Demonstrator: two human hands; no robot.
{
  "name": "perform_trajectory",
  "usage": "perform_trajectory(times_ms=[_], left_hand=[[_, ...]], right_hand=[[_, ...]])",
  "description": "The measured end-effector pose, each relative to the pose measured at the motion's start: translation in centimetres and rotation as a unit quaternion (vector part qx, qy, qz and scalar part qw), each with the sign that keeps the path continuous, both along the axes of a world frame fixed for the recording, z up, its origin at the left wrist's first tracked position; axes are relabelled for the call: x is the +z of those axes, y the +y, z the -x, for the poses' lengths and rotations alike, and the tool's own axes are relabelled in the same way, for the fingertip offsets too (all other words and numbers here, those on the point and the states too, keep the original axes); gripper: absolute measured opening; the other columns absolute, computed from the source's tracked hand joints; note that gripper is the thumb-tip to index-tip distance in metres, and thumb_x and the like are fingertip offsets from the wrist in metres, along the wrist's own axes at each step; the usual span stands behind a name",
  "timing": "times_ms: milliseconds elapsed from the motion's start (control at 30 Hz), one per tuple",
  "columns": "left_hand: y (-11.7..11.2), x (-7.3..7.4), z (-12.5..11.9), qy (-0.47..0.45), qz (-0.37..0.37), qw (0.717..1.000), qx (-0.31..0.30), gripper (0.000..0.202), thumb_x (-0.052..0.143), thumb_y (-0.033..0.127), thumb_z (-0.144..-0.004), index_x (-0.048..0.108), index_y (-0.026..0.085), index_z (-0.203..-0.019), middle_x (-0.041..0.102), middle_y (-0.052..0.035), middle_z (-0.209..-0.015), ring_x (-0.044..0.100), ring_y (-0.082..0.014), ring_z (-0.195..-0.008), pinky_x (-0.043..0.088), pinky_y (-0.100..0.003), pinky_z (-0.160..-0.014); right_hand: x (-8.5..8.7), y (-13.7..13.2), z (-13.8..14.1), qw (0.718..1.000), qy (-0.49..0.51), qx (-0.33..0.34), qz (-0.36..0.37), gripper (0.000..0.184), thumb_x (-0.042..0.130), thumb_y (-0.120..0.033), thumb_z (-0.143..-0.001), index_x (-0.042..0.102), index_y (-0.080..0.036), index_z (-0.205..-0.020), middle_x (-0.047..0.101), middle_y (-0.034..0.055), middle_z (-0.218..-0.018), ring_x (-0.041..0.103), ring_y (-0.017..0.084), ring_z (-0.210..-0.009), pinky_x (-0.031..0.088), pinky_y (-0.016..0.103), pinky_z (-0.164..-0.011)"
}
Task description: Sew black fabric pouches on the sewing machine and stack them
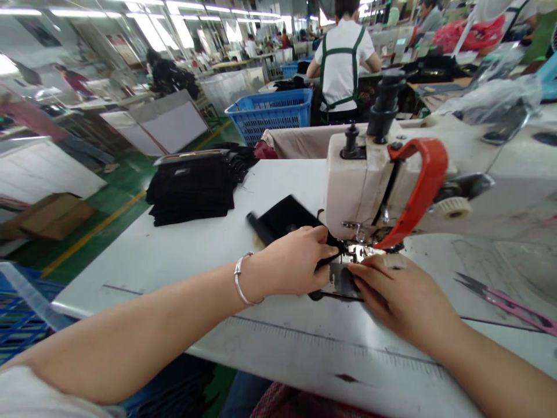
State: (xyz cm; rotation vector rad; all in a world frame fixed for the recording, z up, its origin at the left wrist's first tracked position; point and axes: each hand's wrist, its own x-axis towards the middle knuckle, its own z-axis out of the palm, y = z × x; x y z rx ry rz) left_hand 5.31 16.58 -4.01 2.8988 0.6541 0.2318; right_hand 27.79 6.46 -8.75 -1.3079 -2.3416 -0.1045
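A black fabric piece (285, 217) lies partly on the white table, its right end running to the needle area of a sewing machine (348, 186). My left hand (298, 258) is closed on that cloth just left of the presser foot, thumb and fingers pinched together. Close to the foot on the other side, my right hand (394, 287) rests low over the metal plate (342, 281), fingers stretched forward and a bandage round one finger. Whether its fingertips hold any cloth I cannot tell. An orange guard (420, 186) curves down the front of the machine head.
A stack of black fabric pieces (191, 188) sits at the table's far left. Pink-handled thread snips (509, 302) lie to the right of my right hand. Behind the table stand a blue basket (274, 113) and a person in a white shirt (343, 64).
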Motion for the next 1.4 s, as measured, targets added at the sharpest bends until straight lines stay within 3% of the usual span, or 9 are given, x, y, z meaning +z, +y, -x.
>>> perform_trajectory(times_ms=[100, 267, 467, 633, 833, 933, 1033, 1200, 1400], left_hand=[[-1.4, 0.1, 0.3, 0.018, 0.023, 0.999, -0.022, 0.035, 0.057, 0.024, -0.089, 0.069, 0.015, -0.121, 0.065, -0.0133, -0.111, 0.064, -0.0269, -0.103, 0.055, -0.044, -0.097], [-3.1, -2.0, 0.8, -0.050, -0.005, 0.997, -0.050, 0.039, 0.047, 0.019, -0.095, 0.059, 0.011, -0.131, 0.058, -0.0150, -0.138, 0.054, -0.0261, -0.129, 0.048, -0.045, -0.112], [-2.0, -3.0, 0.9, -0.071, -0.026, 0.995, -0.071, 0.038, 0.048, 0.018, -0.096, 0.060, 0.008, -0.130, 0.062, -0.0159, -0.134, 0.056, -0.0240, -0.128, 0.047, -0.043, -0.114], [-0.2, -1.9, 0.7, -0.042, -0.023, 0.996, -0.077, 0.039, 0.047, 0.018, -0.096, 0.060, 0.012, -0.131, 0.062, -0.0140, -0.135, 0.056, -0.0242, -0.128, 0.045, -0.044, -0.113], [-5.1, 0.1, 0.6, -0.004, 0.037, 0.999, -0.012, 0.050, 0.065, 0.048, -0.091, 0.062, 0.013, -0.127, 0.065, -0.0133, -0.123, 0.059, -0.0288, -0.115, 0.052, -0.047, -0.102], [-7.4, -0.2, 0.6, -0.021, 0.017, 0.999, 0.032, 0.044, 0.071, 0.037, -0.089, 0.062, 0.013, -0.124, 0.065, -0.0102, -0.109, 0.060, -0.0270, -0.102, 0.057, -0.047, -0.091], [-7.8, -0.6, 0.4, -0.071, 0.002, 0.996, 0.045, 0.030, 0.066, 0.026, -0.093, 0.063, 0.014, -0.121, 0.065, -0.0083, -0.106, 0.060, -0.0245, -0.100, 0.058, -0.044, -0.090], [-7.7, -1.3, 0.5, -0.106, -0.029, 0.994, -0.002, 0.028, 0.058, 0.022, -0.099, 0.062, 0.010, -0.123, 0.067, -0.0097, -0.120, 0.060, -0.0225, -0.115, 0.055, -0.039, -0.101], [-8.1, -2.6, 1.2, -0.095, -0.024, 0.995, 0.002, 0.036, 0.061, 0.031, -0.097, 0.061, 0.011, -0.126, 0.068, -0.0090, -0.123, 0.061, -0.0220, -0.120, 0.054, -0.038, -0.106]], right_hand=[[0.1, -0.4, 0.0, 1.000, 0.003, 0.025, -0.004, 0.031, 0.050, -0.014, -0.095, 0.061, -0.015, -0.124, 0.068, 0.0111, -0.118, 0.063, 0.028, -0.099, 0.053, 0.045, -0.081], [-0.1, -1.0, 0.0, 0.995, 0.021, 0.097, -0.007, 0.038, 0.046, -0.003, -0.089, 0.062, -0.016, -0.121, 0.069, 0.0077, -0.122, 0.064, 0.024, -0.105, 0.053, 0.043, -0.086], [-0.2, -1.1, 0.4, 0.995, 0.038, 0.088, -0.022, 0.044, 0.044, 0.000, -0.082, 0.066, -0.014, -0.118, 0.071, 0.0073, -0.118, 0.066, 0.025, -0.099, 0.056, 0.043, -0.082], [-0.3, -0.6, 0.6, 0.997, 0.020, 0.068, -0.014, 0.044, 0.044, -0.002, -0.082, 0.066, -0.011, -0.120, 0.069, 0.0108, -0.123, 0.065, 0.029, -0.104, 0.057, 0.046, -0.082], [0.5, -0.8, -0.6, 0.996, 0.051, 0.070, 0.010, 0.031, 0.051, -0.008, -0.090, 0.065, -0.014, -0.118, 0.070, 0.0099, -0.120, 0.063, 0.025, -0.105, 0.053, 0.044, -0.091], [0.7, -0.8, -1.1, 0.996, 0.032, 0.078, 0.023, 0.029, 0.053, -0.011, -0.091, 0.066, -0.018, -0.115, 0.070, 0.0084, -0.117, 0.063, 0.027, -0.100, 0.053, 0.046, -0.086], [0.6, -0.7, -1.2, 0.994, 0.024, 0.096, 0.042, 0.026, 0.053, -0.012, -0.090, 0.067, -0.020, -0.111, 0.069, 0.0074, -0.120, 0.063, 0.027, -0.096, 0.053, 0.046, -0.079], [0.4, -0.8, -1.0, 0.993, 0.033, 0.106, 0.045, 0.020, 0.052, -0.012, -0.092, 0.069, -0.020, -0.100, 0.069, 0.0069, -0.118, 0.064, 0.026, -0.093, 0.052, 0.045, -0.075], [0.0, -1.0, -0.6, 0.991, 0.057, 0.117, 0.019, 0.029, 0.050, -0.008, -0.092, 0.067, -0.015, -0.115, 0.070, 0.0100, -0.121, 0.065, 0.023, -0.102, 0.053, 0.044, -0.089]])
